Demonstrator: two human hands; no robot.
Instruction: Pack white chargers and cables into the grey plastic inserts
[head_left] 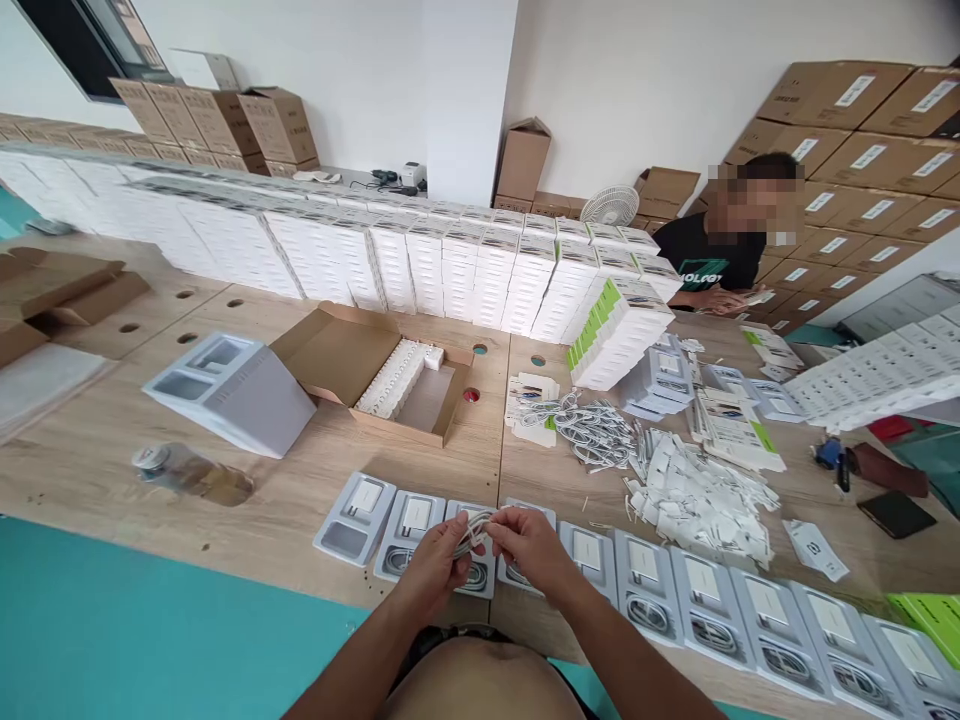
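Note:
A coiled white cable (472,532) is held between both hands, above a row of pale plastic trays. My left hand (433,562) wraps around one side of the coil. The fingers of my right hand (525,542) pinch its other side. Below them, several trays hold a white charger block, and most also show a coiled cable. The leftmost tray (335,541) has a charger block (366,497) in its upper part and a bare lower compartment. Trays directly beneath my hands are partly hidden.
An open carton (409,432) of white chargers lies ahead, with stacked trays (247,410) and a bottle (195,475) to its left. Right are a cable heap (592,430) and white paper scraps (697,495). White boxes (420,265) line the back; a person (712,250) sits far right.

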